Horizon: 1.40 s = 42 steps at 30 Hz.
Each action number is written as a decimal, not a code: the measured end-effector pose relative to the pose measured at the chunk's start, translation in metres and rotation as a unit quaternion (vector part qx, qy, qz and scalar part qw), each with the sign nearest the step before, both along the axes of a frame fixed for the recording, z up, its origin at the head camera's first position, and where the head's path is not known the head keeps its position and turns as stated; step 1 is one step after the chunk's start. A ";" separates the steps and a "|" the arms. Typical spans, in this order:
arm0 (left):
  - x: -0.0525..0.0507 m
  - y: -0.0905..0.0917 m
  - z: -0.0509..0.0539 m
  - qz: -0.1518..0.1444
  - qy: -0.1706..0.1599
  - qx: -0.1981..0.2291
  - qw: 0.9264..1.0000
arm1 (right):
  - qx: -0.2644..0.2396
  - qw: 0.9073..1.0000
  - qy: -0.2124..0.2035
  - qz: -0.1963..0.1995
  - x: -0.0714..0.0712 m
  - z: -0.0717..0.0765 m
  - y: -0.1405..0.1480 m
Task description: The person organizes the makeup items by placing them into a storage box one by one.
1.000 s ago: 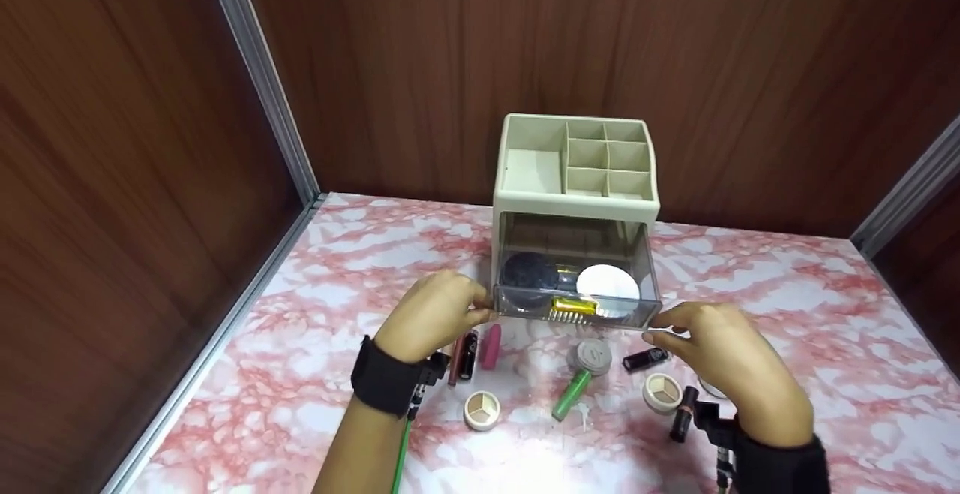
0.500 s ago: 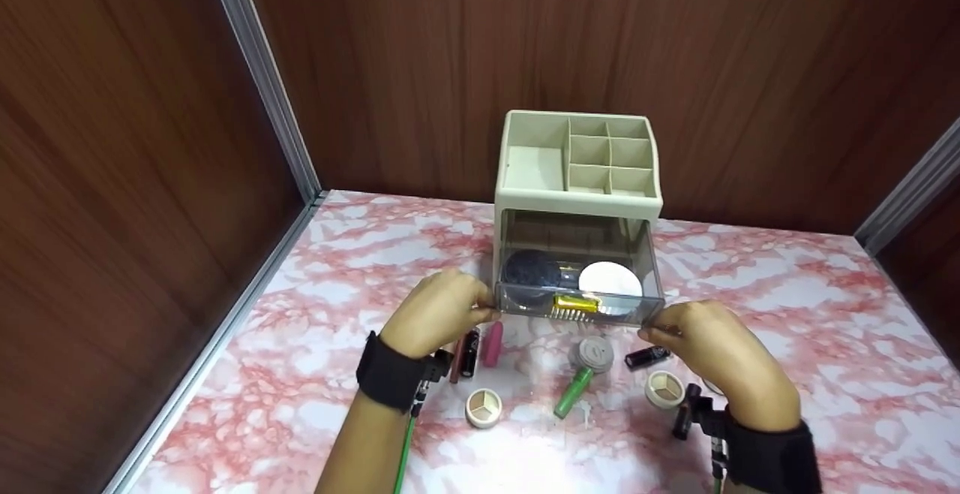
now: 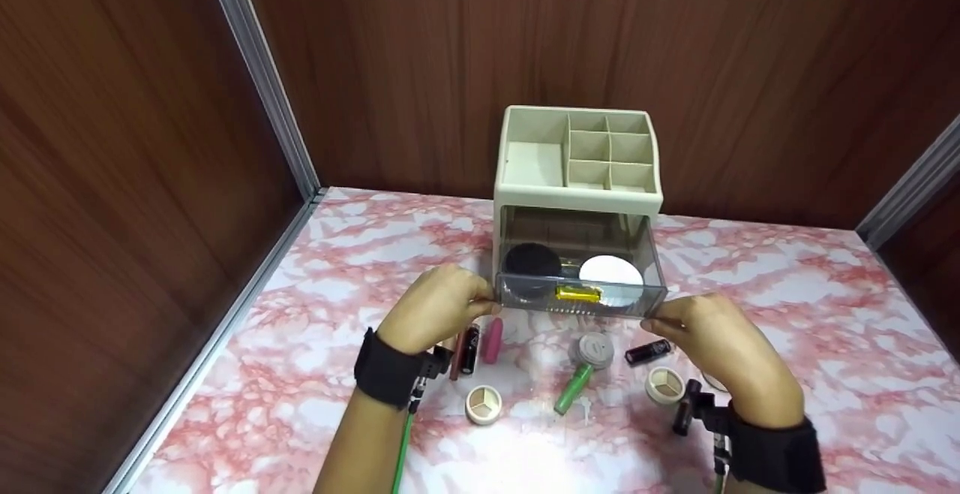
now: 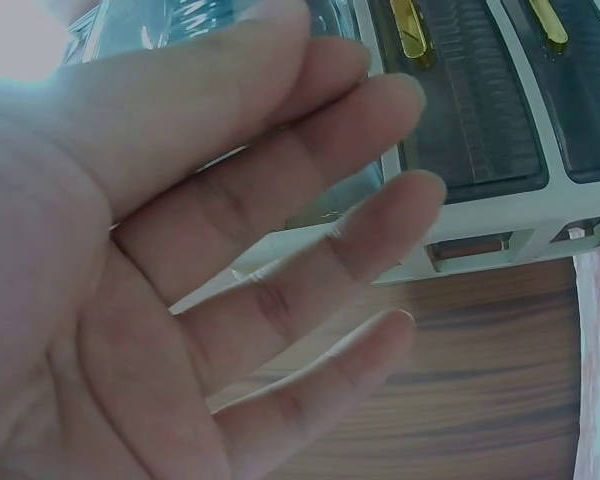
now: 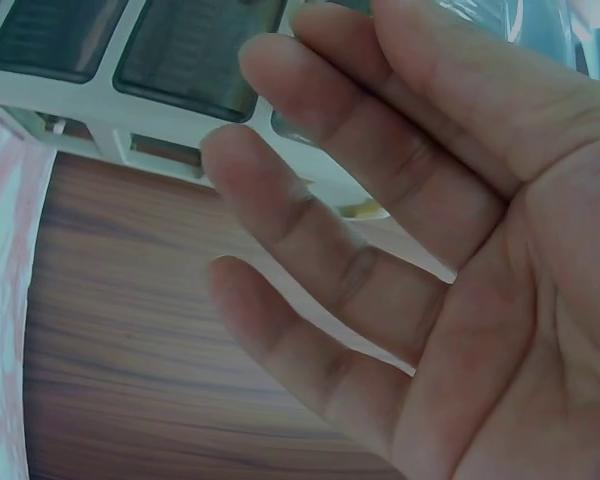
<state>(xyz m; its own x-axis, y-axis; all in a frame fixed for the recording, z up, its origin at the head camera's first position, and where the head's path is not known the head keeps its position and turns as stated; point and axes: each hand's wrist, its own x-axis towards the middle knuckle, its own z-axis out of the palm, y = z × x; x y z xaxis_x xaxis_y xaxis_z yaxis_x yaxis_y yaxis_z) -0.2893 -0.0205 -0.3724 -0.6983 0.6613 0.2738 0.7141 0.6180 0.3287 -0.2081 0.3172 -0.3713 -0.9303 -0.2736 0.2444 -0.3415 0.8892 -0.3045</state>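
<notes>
Clear drawer [image 3: 540, 303] juts from the near side of the organizer [image 3: 577, 197], its front edge running left to right between the two hands and its body reaching far, away from them, into the housing. The left hand [image 3: 439, 306] pinches the near left corner and the right hand [image 3: 720, 336] pinches the near right one; neither is plainly nearer.

Nearest on the desk [image 3: 300, 329] lies the left palette [image 3: 484, 405], round, with three pans of colour; the right palette [image 3: 665, 385], similarly divided, sits somewhat farther. Between them, a green tube [image 3: 574, 389] slants, its far end at a grey round container [image 3: 595, 348] whose contents cannot be told.

Beyond these, the drawer's front bears a yellow handle [image 3: 578, 294]. Inside, a dark round item [image 3: 532, 260] lies left and a white round item [image 3: 610, 269] right, with something small and unclear between. Farther up, the organizer's top has one large compartment left and six small ones right.
</notes>
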 end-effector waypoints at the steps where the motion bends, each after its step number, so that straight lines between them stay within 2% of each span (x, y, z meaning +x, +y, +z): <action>1: 0.000 0.000 0.000 -0.003 0.002 0.002 1.000 | -0.001 1.000 0.003 0.000 0.000 0.000 0.000; 11: -0.004 0.002 -0.002 -0.010 0.019 0.014 1.000 | -0.011 0.999 0.041 0.004 -0.005 -0.005 0.002; 23: -0.010 0.004 -0.008 0.011 0.045 0.020 0.999 | -0.025 0.998 0.060 -0.008 -0.014 -0.011 0.003; 31: -0.016 0.006 -0.013 0.021 0.059 0.032 0.998 | -0.036 0.995 0.098 -0.009 -0.020 -0.017 0.003; 42: -0.023 0.008 -0.019 0.036 0.083 0.047 0.995 | -0.058 0.994 0.089 -0.018 -0.026 -0.025 0.006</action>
<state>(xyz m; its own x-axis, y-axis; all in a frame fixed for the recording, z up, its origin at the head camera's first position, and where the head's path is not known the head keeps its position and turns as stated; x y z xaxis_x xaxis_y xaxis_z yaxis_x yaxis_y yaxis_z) -0.3119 -0.0129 -0.3917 -0.6825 0.5773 0.4483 0.7189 0.6409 0.2691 -0.2342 0.3233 -0.3959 -0.8786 -0.2006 0.4333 -0.3667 0.8646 -0.3434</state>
